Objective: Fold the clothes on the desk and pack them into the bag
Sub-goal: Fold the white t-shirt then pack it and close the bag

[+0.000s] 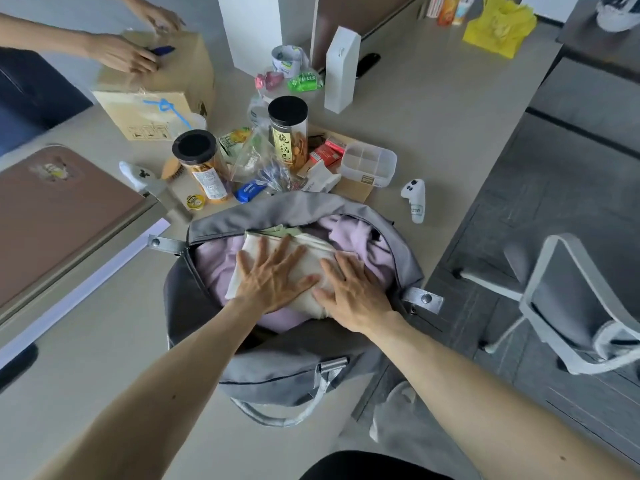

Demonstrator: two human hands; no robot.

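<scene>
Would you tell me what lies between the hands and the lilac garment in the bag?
A folded cream cloth, pressed under the left hand and right hand, as the head view shows.

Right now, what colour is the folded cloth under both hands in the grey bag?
The folded cloth is cream-white; the head view shows it best.

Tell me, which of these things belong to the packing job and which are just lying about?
Job: grey bag, cream folded cloth, lilac garment under it, left hand and right hand pressing flat on the cloth.

Lying about: yellow-labelled snack jar, second snack jar, clear divided box, white controller, cardboard box, yellow plastic bag.
</scene>
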